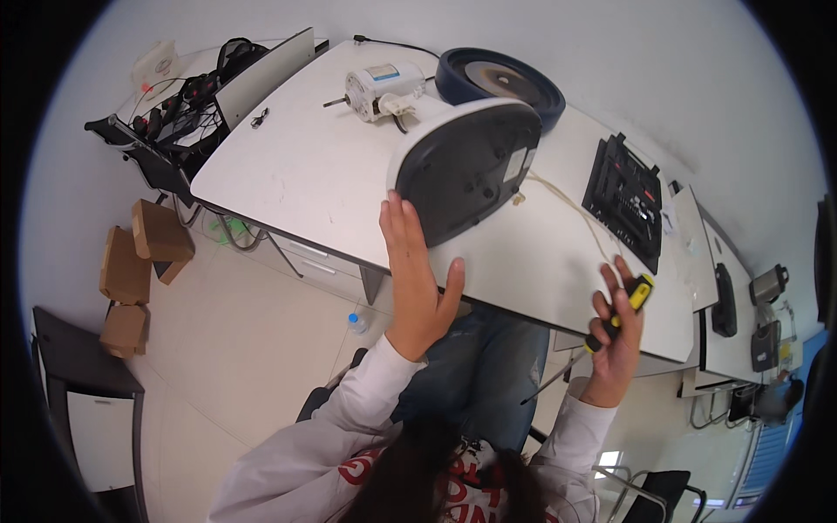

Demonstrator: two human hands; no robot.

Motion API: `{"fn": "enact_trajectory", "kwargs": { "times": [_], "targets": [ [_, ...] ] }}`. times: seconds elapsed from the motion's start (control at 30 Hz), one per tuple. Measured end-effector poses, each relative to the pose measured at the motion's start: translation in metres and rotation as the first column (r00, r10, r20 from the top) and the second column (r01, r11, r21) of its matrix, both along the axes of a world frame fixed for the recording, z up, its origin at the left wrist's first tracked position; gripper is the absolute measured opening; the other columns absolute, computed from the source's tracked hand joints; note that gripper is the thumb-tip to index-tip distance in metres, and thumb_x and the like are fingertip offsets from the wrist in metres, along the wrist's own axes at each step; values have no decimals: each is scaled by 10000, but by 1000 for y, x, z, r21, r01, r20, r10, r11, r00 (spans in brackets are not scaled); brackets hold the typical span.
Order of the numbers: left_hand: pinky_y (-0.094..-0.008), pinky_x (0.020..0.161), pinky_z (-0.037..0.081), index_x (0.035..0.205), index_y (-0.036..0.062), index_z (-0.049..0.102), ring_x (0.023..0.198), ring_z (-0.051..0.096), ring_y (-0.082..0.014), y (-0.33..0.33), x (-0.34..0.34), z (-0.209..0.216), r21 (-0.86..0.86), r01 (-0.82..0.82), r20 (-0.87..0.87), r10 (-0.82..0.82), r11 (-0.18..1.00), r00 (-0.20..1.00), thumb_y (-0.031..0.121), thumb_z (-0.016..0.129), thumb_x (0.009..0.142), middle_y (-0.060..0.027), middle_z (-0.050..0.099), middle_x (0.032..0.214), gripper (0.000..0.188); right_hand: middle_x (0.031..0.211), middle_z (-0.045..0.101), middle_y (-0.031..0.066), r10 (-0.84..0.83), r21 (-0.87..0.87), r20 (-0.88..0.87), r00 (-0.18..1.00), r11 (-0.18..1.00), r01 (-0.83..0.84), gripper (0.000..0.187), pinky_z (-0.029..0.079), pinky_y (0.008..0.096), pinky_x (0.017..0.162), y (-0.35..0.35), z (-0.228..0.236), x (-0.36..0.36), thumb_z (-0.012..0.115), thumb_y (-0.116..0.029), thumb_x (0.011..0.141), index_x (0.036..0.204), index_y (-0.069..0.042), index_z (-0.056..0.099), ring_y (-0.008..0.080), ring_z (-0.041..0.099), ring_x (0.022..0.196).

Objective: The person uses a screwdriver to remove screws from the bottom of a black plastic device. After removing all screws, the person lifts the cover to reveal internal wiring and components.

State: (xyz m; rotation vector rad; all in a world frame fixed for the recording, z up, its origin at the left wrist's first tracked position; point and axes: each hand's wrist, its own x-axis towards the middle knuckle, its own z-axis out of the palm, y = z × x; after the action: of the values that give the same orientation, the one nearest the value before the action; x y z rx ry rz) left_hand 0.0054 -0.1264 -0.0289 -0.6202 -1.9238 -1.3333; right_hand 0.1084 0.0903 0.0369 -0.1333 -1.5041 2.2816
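Observation:
A white appliance base (475, 161) with a black underside is tipped up on the table, its underside facing me. A white electric motor (384, 87) with a metal shaft lies behind it to the left. My left hand (414, 261) is open, fingers stretched up against the base's lower left rim, thumb apart. In my right hand (621, 331), near the table's front edge, is a screwdriver (635, 301) with a yellow and black handle. Its thin shaft points down to the left, away from the base. A pale cord (571, 202) runs from the base toward that hand.
A round dark blue ring-shaped part (501, 80) sits at the back of the white table (288, 148). To the right lies an open black tool case (626, 196). Cardboard boxes (131, 266) and a bottle with a blue cap (357, 322) are on the floor at left.

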Motion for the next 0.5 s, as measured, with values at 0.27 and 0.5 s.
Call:
{"fn": "enact_trajectory", "kwargs": {
  "times": [0.27, 0.5],
  "targets": [
    [-488, 1071, 58, 1400, -37, 38, 1345, 6, -435, -9, -33, -45, -42, 6, -57, -9, 999, 998, 84, 471, 799, -281, 11, 1447, 751, 1442, 211, 197, 401, -276, -258, 879, 842, -464, 525, 231, 453, 1053, -18, -11, -95, 540, -309, 762, 1170, 20, 503, 314, 151, 1358],
    [-579, 1030, 118, 1396, -40, 95, 1303, 112, -502, -1, -32, -52, -5, -77, -54, 77, 997, 996, 145, 520, 782, -298, 88, 1429, 769, 1478, 177, 109, 192, -339, -307, 932, 893, -295, 359, 162, 432, 1083, -16, -28, -145, 500, -407, 749, 666, -72, 598, 243, 129, 1375]
  ]
}}
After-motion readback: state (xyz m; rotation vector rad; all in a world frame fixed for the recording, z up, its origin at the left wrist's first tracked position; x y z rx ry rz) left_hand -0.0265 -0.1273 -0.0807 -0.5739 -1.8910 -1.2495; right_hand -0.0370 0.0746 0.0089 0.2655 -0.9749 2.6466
